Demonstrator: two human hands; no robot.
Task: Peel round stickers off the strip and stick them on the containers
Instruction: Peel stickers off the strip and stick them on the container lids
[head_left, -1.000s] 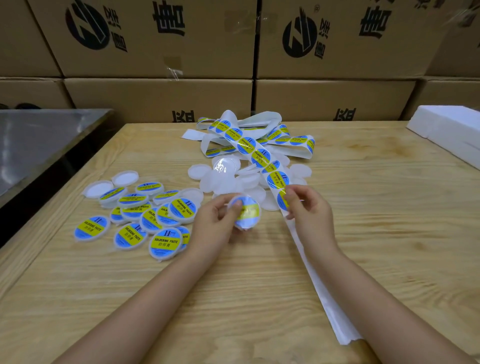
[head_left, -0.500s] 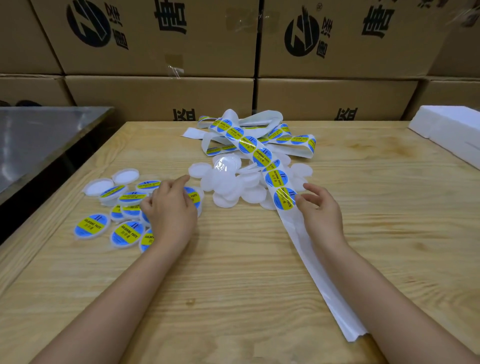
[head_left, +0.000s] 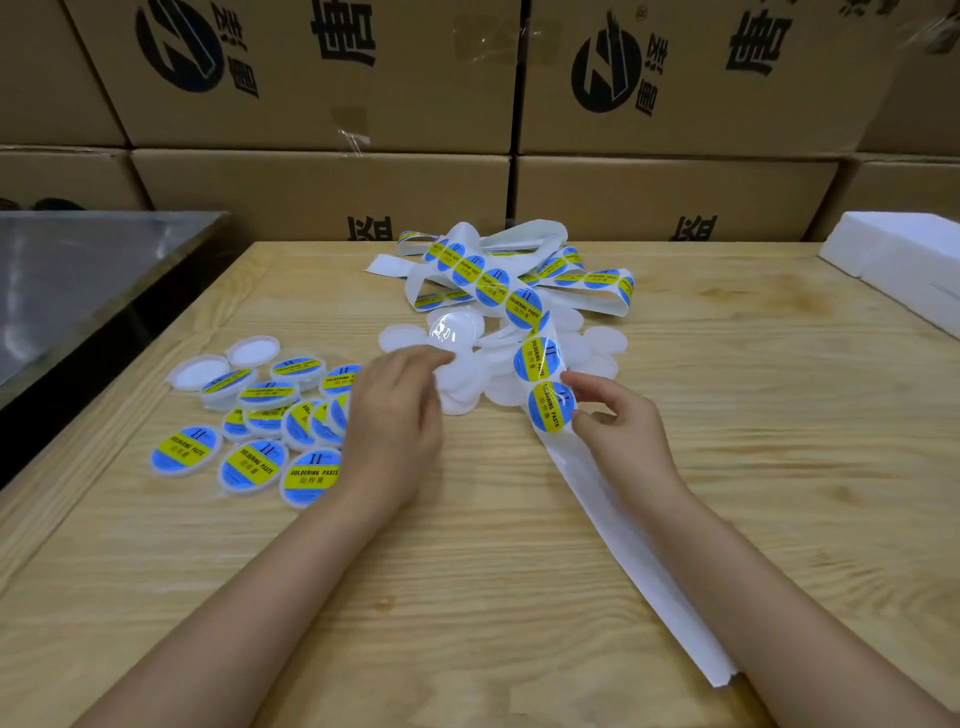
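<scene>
On pale wooden table (head_left: 519, 597): long white backing strip (head_left: 623, 540) running from near right edge diagonally up to far tangle. Left hand (head_left: 395, 431), fingers loosely spread, empty, reaching over unlabelled white round containers (head_left: 457, 384). Right hand (head_left: 623, 436) pinching strip beside blue-and-yellow round sticker (head_left: 550, 408).

Left hand (head_left: 395, 431) left labelled pile, now empty, reaching toward blank containers (head_left: 457, 384). Right hand (head_left: 618, 431) fingertips now pinching nearest sticker (head_left: 550, 408).
</scene>
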